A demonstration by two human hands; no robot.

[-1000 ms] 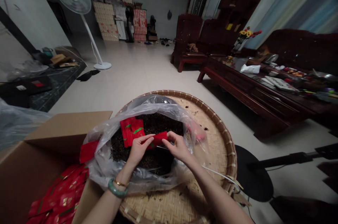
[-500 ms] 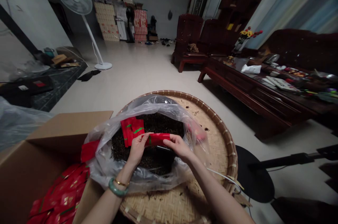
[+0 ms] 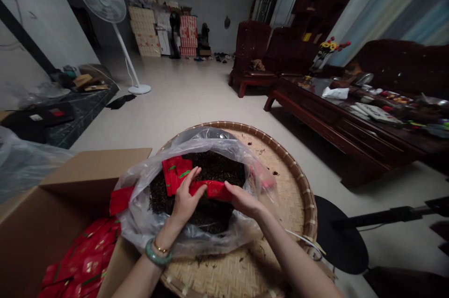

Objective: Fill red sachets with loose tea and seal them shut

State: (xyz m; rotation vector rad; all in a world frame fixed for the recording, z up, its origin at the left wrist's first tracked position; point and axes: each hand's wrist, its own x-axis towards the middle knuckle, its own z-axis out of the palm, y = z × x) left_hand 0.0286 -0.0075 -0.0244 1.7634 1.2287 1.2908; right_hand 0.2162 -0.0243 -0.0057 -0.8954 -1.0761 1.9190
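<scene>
A small red packet (image 3: 219,190) with a green mark is stretched between my two hands above an open clear plastic bag (image 3: 140,223). My right hand (image 3: 243,199) grips its right end, thumb on top. At the left end, my left hand (image 3: 185,199) has its thumb against the packet and its fingers raised behind it. Dark, dry loose leaves (image 3: 224,164) fill the bag. Several flat red packets (image 3: 175,174) lie on the leaves, just beyond my left hand. What the fingers of my right hand do under the packet is hidden.
The bag rests on a round woven bamboo tray (image 3: 294,171). On the left, an open cardboard box (image 3: 94,167) holds many red packets (image 3: 87,260). A black stand base (image 3: 340,242) is at right, a white fan (image 3: 138,88) and dark wooden table (image 3: 315,115) farther off.
My left fingers have lifted and spread away from the thumb. The packet's right end has tipped slightly down, with my right hand still on it. The view has shifted a little.
</scene>
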